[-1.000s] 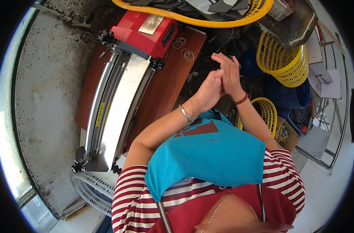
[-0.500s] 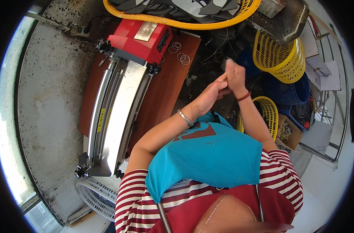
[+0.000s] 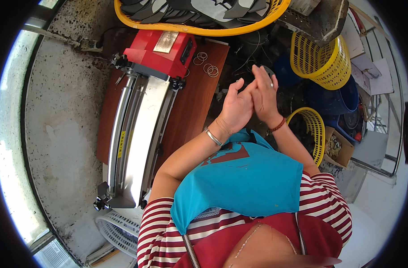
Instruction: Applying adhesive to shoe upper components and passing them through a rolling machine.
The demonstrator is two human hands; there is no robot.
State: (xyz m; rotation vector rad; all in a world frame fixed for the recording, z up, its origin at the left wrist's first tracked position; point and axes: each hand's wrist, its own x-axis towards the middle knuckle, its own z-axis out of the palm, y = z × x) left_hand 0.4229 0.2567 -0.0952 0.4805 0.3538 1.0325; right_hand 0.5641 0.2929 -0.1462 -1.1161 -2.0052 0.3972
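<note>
The left hand (image 3: 238, 110) and right hand (image 3: 265, 94) press together beyond the blue apron (image 3: 239, 176), fingers extended, apparently bracing each other; whether anything lies between them cannot be told. At left, the roller machine (image 3: 145, 127) rests on the brown table (image 3: 198, 96), which presumably steadies it.

One camera on the person's head looks down at the left hand (image 3: 236, 110) and right hand (image 3: 265, 99).
It sits up high, facing down and a bit forward, close above the blue apron (image 3: 244, 183) and striped shirt (image 3: 157, 230) at the bottom. The hands are near the middle. The roller machine (image 3: 143, 134) is on the left, and a yellow basket (image 3: 204, 30) is at the top. The wide, round view bends straight edges.
</note>
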